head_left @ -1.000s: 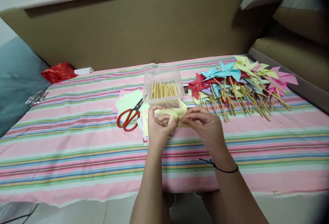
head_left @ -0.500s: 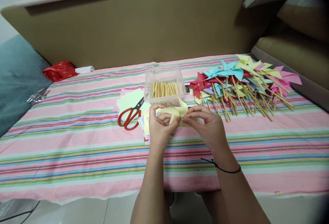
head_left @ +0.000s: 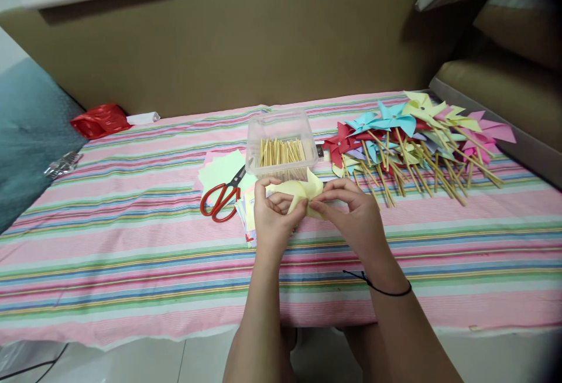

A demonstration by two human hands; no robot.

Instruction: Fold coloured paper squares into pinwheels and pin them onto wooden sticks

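Note:
Between my two hands is a pale yellow paper pinwheel [head_left: 302, 188], its blades bent inward over the middle. My left hand [head_left: 277, 213] pinches its left side, with the thumb pressed near the centre. On the right edge, my right hand [head_left: 351, 207] has thumb and fingertips closed on the paper; whether they also hold something small is hidden. Just beyond the hands stands a clear plastic box [head_left: 281, 119] of short wooden sticks [head_left: 281, 153]. Red-handled scissors [head_left: 223, 195] lie to the left on pastel paper sheets [head_left: 223, 169]. Cut paper pieces [head_left: 246, 219] are partly under my left hand.
Finished pinwheels on sticks [head_left: 413, 143] are heaped at the right. A red plastic bag [head_left: 100, 121] and a crumpled shiny item [head_left: 62, 164] lie far left. The striped cloth [head_left: 132, 242] covers the surface, with a brown backboard [head_left: 237, 43] behind.
My right fingertips have shifted very slightly left, closer to the pinwheel's centre. Both hands keep hold of the paper, and the other things stay in place.

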